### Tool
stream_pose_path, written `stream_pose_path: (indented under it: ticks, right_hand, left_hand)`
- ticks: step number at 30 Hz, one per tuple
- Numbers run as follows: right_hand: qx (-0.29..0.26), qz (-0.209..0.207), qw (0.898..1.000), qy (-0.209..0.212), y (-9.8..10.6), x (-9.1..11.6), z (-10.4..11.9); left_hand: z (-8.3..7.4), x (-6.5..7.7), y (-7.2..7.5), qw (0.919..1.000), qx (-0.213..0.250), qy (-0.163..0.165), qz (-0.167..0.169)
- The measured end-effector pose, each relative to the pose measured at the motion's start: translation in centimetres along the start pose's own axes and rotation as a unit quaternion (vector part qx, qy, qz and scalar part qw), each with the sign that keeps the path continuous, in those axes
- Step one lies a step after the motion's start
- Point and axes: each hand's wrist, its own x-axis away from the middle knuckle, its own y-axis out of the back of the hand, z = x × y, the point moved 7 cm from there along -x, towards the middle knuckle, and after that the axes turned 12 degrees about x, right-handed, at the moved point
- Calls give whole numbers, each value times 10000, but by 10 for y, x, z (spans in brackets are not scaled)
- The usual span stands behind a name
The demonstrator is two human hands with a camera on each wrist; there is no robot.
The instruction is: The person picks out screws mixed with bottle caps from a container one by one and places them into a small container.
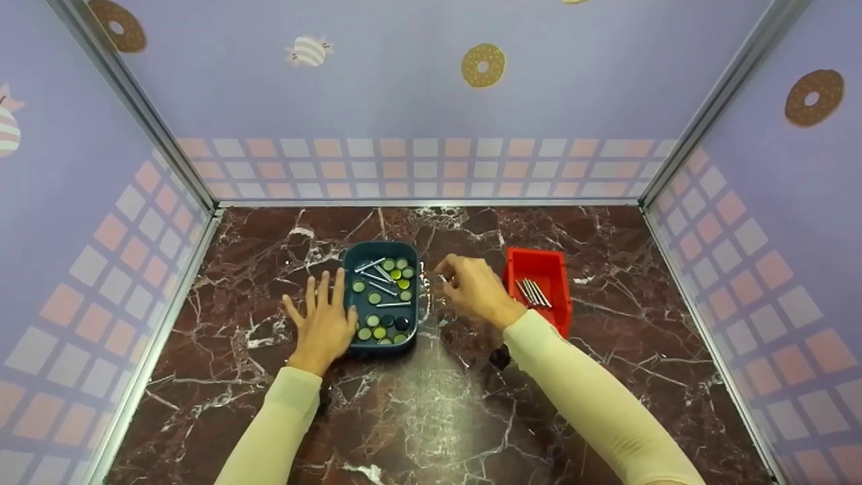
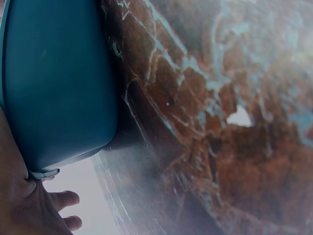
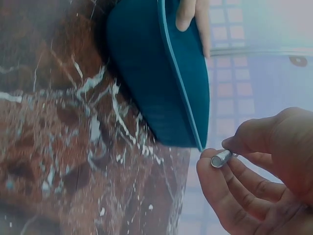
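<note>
A dark teal rectangular bin (image 1: 377, 249) holds several thin silver metal rods that look like screws, and several round cap-like discs, greenish-yellow or dark. My left hand (image 1: 323, 330) lies along its left side with the fingers spread and the thumb at the rim. To the right of the bin, my right hand (image 1: 475, 289) pinches one silver rod (image 3: 222, 159) between thumb and fingertips; a flat round end of it shows in the right wrist view. Just beyond that hand stands a red bin (image 1: 552, 276) with several similar rods lying side by side inside.
Both bins stand on a dark red marbled tabletop (image 1: 431, 417). Lilac panels with checks and sweets enclose the back (image 1: 404, 81) and both sides. A small black object (image 1: 500, 358) shows beside the right sleeve.
</note>
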Motion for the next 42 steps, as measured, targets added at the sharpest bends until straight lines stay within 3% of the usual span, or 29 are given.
stream_pose_path:
  ticks: [24,30,42]
  right_hand:
    - [196,-635,9944,-824,47,39,-84]
    - [277,-777,9929,-856,52,45,-100]
    - [719,-718,9853,-1376,52,51,-128]
  left_hand:
    - [0,1,0,10000,79,-25,9]
    - [2,0,-2,10000,20,30,59]
    - [2,-1,-2,10000,36,33,44]
